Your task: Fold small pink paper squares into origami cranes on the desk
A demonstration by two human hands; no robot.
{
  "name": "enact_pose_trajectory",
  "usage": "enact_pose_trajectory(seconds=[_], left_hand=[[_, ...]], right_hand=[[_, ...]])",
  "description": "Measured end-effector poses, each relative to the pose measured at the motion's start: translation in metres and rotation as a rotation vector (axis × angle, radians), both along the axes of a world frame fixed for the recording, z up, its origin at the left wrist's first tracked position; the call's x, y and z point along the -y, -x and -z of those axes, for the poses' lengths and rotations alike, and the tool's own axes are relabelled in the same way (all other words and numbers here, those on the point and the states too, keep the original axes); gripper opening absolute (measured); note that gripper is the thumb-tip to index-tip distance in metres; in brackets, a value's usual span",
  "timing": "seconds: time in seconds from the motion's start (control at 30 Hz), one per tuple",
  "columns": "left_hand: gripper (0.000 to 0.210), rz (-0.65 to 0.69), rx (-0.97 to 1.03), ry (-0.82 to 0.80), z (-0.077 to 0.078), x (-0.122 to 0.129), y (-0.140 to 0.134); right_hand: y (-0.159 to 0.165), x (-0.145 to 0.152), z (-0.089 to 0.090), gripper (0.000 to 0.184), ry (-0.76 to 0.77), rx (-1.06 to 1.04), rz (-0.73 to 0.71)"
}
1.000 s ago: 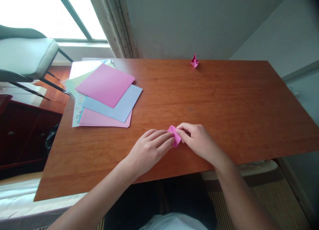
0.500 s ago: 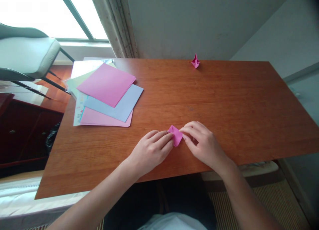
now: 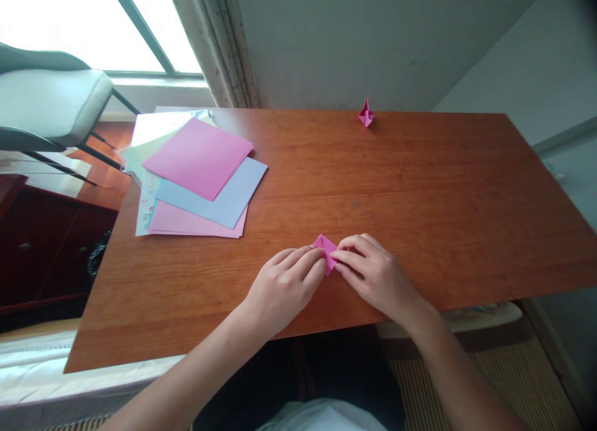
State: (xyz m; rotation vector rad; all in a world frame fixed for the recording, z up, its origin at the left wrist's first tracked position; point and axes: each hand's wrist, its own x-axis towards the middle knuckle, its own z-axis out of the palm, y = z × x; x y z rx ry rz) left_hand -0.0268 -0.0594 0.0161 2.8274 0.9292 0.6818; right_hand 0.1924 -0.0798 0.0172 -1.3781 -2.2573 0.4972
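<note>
A small folded piece of pink origami paper (image 3: 326,244) is held between my two hands, low over the near part of the wooden table (image 3: 420,201). My left hand (image 3: 289,285) is closed on its left side, fingers pressed together. From the other side, my right hand (image 3: 373,272) pinches the paper's right corner between thumb and fingertips. The fingers hide both side corners, while the top point and the middle show. Far back on the table stands a folded pink paper figure (image 3: 366,115) with a tall point.
On the table's left lie pink sheets (image 3: 200,157), a light blue sheet (image 3: 233,198) and paler pink sheets (image 3: 200,222), overlapping on other papers. A pale chair (image 3: 56,101) stands beyond the left edge, by the window. A curtain (image 3: 219,45) hangs behind.
My right hand has shifted slightly left and its fingers now cover more of the paper's right corner. My left hand has stayed almost in place.
</note>
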Motion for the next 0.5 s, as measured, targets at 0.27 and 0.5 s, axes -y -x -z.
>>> enact_pose_trajectory(seconds=[0.27, 0.5], left_hand=[[0.021, -0.086, 0.008, 0.003, 0.0, 0.012, -0.008], [0.011, -0.211, 0.12, 0.1, 0.006, 0.014, -0.009]], right_hand=[[0.001, 0.002, 0.002, 0.019, -0.014, 0.009, 0.01], [0.002, 0.002, 0.004, 0.019, -0.012, -0.036, 0.04]])
